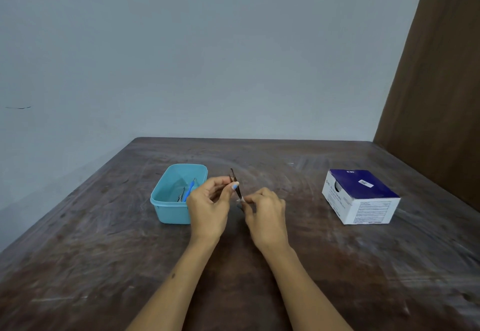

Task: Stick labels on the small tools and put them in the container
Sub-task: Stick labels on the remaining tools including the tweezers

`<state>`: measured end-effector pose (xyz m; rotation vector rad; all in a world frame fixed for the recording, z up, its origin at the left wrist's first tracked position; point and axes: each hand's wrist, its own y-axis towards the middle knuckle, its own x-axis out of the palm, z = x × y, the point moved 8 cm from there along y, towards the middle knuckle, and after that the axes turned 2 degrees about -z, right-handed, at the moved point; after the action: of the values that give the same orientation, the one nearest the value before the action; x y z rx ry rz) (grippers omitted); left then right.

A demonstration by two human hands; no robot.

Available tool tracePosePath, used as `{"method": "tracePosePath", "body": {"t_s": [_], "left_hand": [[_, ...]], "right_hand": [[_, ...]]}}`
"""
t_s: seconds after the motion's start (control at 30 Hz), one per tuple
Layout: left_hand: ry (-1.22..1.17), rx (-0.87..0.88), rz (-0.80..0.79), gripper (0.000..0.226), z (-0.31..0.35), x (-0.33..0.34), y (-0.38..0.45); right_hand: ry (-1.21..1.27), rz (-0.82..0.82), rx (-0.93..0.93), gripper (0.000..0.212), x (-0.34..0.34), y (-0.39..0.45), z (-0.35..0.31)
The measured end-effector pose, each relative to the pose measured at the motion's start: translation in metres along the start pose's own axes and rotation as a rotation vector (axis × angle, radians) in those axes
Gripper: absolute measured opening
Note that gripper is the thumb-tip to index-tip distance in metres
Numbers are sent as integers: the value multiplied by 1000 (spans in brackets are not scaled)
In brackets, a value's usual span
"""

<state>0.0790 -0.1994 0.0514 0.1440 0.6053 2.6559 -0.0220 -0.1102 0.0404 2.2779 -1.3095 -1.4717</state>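
Observation:
A thin dark metal tool (235,183), like tweezers, is held upright and slightly tilted above the table's middle. My left hand (209,208) pinches its upper half between thumb and fingers. My right hand (265,213) pinches a small white label (241,200) against the tool's lower end. Just left of my left hand stands the light blue plastic container (166,200), open, with a blue-handled tool (189,190) and a small metal tool (179,196) inside.
A dark blue and white cardboard box (359,195) sits on the right side of the worn brown wooden table (104,265). A grey wall runs behind the table, and a brown panel stands at the far right.

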Motion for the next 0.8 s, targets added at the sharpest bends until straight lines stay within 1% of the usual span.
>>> {"method": "tracePosePath", "body": {"t_s": [0.07, 0.2, 0.37, 0.5, 0.53, 0.67, 0.73, 0.8], "left_hand": [[3, -6, -3, 12, -1, 0, 1], [-3, -17, -29, 13, -1, 3, 0], [-28, -29, -8, 16, -1, 0, 0], [-51, -48, -29, 16, 0, 2, -2], [-54, -51, -28, 16, -1, 2, -2], [-38, -60, -15, 16, -2, 1, -1], [-31, -60, -17, 15, -1, 1, -2], [-33, -56, -19, 14, 0, 2, -2]], "right_hand": [[14, -10, -4, 12, 1, 0, 0], [89, 63, -56, 11, -9, 0, -9], [22, -31, -4, 12, 2, 0, -1], [79, 70, -60, 10, -8, -1, -9], [78, 71, -54, 10, -9, -1, -9], [13, -13, 3, 11, -1, -1, -2], [20, -4, -7, 11, -1, -1, -3], [45, 42, -42, 10, -6, -1, -8]]}}
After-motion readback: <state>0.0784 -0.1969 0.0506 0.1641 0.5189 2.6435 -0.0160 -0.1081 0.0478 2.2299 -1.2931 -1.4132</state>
